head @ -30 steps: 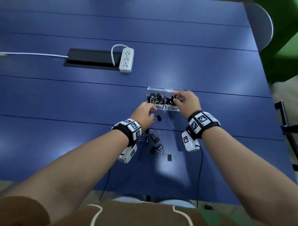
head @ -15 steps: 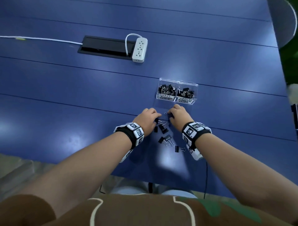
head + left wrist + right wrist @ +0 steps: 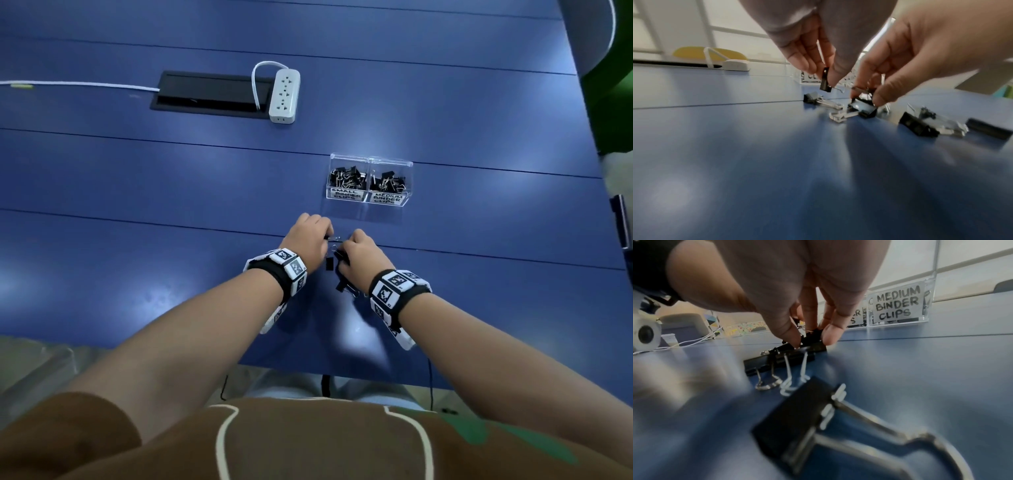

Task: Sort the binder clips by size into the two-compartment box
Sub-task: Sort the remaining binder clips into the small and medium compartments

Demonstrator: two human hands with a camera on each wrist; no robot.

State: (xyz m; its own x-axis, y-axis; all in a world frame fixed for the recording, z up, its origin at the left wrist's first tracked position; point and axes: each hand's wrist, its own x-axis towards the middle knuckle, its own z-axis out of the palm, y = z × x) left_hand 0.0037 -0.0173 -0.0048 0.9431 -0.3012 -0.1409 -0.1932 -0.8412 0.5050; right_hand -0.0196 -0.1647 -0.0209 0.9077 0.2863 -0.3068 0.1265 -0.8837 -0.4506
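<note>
The clear two-compartment box (image 3: 369, 202) holds a heap of black clips in each half, too tangled to count; its labels read "SMALL BINDER CLIPS" and "MEDIUM BINDER CLIPS". Just in front of the box, the left hand (image 3: 308, 238) pinches one small binder clip (image 3: 826, 81) clear of the blue table (image 3: 137, 192). The right hand (image 3: 363, 258) pinches a larger binder clip (image 3: 813, 340) resting on the table. About four loose clips (image 3: 917, 125) lie beside the hands — partly hidden.
</note>
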